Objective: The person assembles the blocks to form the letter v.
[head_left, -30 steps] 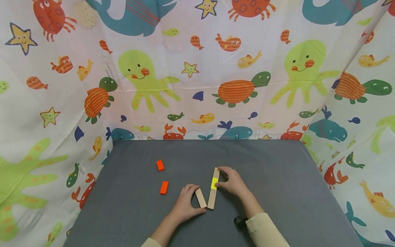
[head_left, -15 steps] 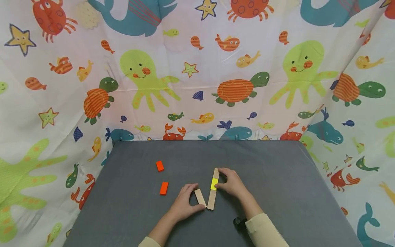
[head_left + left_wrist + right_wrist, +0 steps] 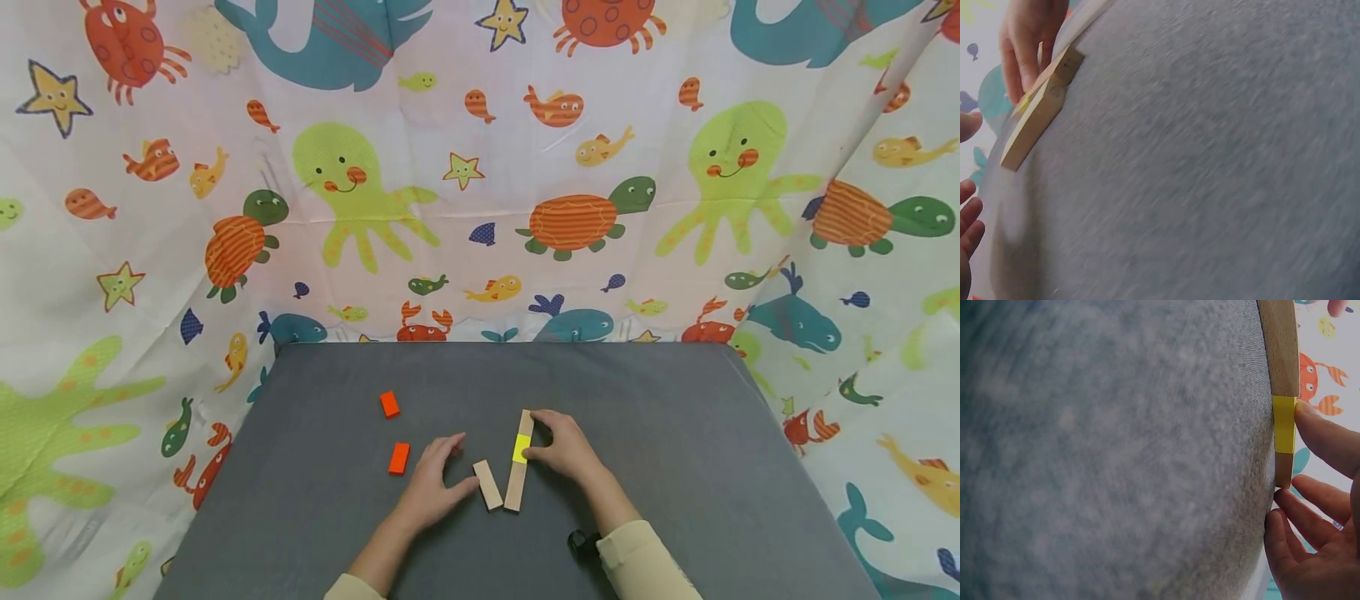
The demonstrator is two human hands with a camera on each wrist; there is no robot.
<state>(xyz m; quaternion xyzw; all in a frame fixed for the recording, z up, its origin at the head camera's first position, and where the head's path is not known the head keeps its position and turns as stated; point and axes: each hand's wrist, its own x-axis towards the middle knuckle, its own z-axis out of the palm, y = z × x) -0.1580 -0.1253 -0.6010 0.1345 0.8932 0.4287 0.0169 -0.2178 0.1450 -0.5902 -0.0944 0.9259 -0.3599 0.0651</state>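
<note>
My left hand is spread beside a loose plain wooden block, its thumb near the block's left side; whether they touch is unclear. My right hand holds a straight row from the right: its thumb is at the yellow block and its fingers curl at the far end, by the short far wooden block. A longer wooden block forms the near end of that row. The loose block slants, its near end close to the row's near end. In the left wrist view, left fingertips show at the edge.
Two orange blocks lie apart on the grey tabletop, left of the hands. By the right sleeve sits a small black object. A sea-animal curtain hangs behind and at both sides.
My left hand has let go of the loose wooden block and drawn back to the left, fingers spreading. The right hand stays at the row, and the blocks look still.
</note>
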